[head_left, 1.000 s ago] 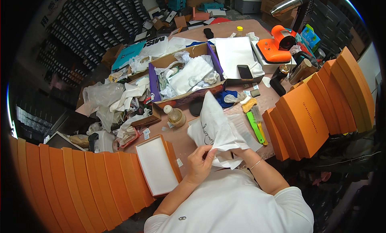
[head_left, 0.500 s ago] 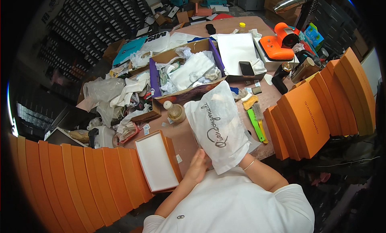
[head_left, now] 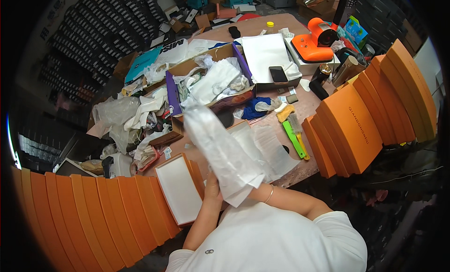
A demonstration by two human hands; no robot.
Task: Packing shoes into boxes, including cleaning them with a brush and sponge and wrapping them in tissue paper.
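A white drawstring-type bag [head_left: 220,152], blurred by motion and bulging with something I cannot make out, is held up in front of my chest. My left hand [head_left: 212,186] grips its lower left edge, with the fingertips hidden behind it. From the right, my right hand [head_left: 255,193] reaches to the bag's lower end; the bag covers most of its fingers. Beyond the bag lies thin white tissue paper [head_left: 274,152], spread over an orange box edge [head_left: 240,126]. An open orange box with a white inside [head_left: 179,190] stands left of my left hand.
Stacked orange boxes rise at the left [head_left: 93,220] and at the right [head_left: 349,131]. A purple-edged carton [head_left: 172,94] full of white wrapping stands ahead. A green brush [head_left: 294,139], a black phone [head_left: 278,74] and an orange device [head_left: 311,47] lie or stand to its right.
The bag has swung left and turned, so its printed side no longer shows. Tissue paper and a box edge behind it are uncovered. Both hands have shifted left with it.
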